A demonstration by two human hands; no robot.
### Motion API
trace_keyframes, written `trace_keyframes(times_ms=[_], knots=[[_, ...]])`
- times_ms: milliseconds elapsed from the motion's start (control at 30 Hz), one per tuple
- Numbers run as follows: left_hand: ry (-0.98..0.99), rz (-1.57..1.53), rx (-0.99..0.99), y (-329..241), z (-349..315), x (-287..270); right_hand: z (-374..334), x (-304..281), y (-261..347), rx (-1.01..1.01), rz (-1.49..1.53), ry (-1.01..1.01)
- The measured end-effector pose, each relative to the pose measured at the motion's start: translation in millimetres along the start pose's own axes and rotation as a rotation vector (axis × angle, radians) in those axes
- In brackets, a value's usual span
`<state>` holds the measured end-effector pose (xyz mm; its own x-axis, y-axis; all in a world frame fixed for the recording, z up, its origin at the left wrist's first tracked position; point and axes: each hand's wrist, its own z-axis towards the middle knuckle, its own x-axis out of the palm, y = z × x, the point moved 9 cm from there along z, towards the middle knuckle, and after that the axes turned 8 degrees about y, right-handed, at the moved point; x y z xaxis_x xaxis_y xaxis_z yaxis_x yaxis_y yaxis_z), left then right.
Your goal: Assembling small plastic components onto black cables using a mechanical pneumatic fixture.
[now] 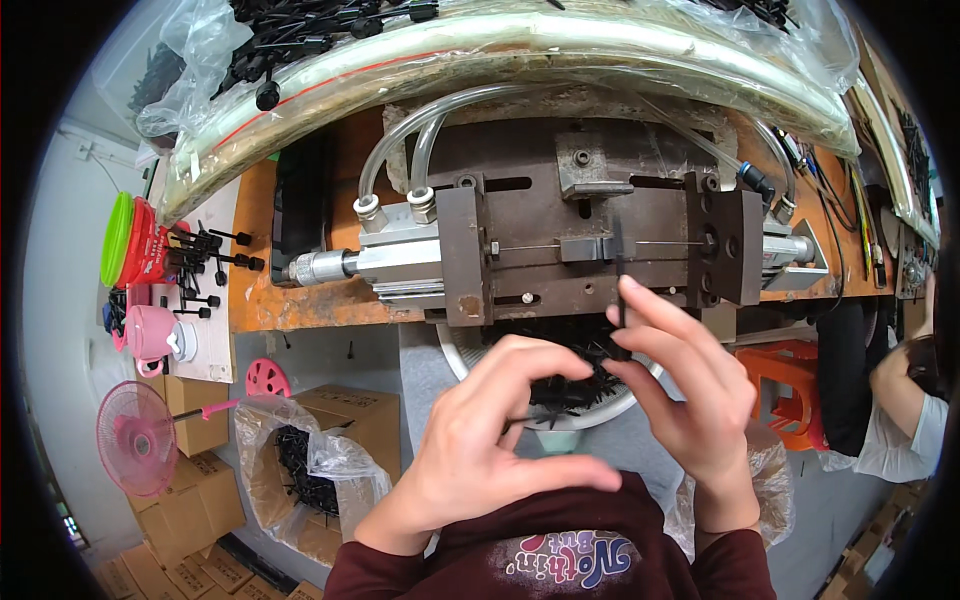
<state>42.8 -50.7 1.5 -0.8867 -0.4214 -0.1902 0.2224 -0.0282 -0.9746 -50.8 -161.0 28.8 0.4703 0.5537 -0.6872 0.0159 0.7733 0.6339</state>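
Note:
My right hand (695, 385) pinches a thin black rod (619, 262) between thumb and fingers. The rod points away from me, its far end over the dark metal fixture (540, 160), beside a small grey block (583, 249) at the fixture's middle. I cannot tell whether the rod touches the block. To the left, my left hand (490, 430) is curved, thumb wide apart from the fingers, with nothing seen in it. Beneath both hands stands a white basin (450, 350) of black slender parts, partly hidden by my hands.
Cylinders with clear air tubes (470, 97) flank the fixture on the wooden bench (300, 318). Black parts (320, 40) lie on plastic wrap above. A bag-lined carton (350, 470) and pink fan (140, 440) stand left; an orange stool (795, 385) and another person (910, 400) are right.

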Motion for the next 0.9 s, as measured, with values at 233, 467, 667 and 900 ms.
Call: trace_keyframes(times_ms=[233,467,667,900], knots=[[0.195,-0.675,-0.250,26,-15,9,15,16,7,-0.150,-0.333,0.073],[0.129,-0.723,-0.348,26,-10,16,20,15,8,-0.034,-0.382,0.162],[0.161,-0.812,-0.341,21,-16,18,20,5,3,-0.021,-0.076,-0.005],[-0.052,-0.390,-0.015,-13,-16,-47,14,10,10,0.213,0.613,-0.060]])
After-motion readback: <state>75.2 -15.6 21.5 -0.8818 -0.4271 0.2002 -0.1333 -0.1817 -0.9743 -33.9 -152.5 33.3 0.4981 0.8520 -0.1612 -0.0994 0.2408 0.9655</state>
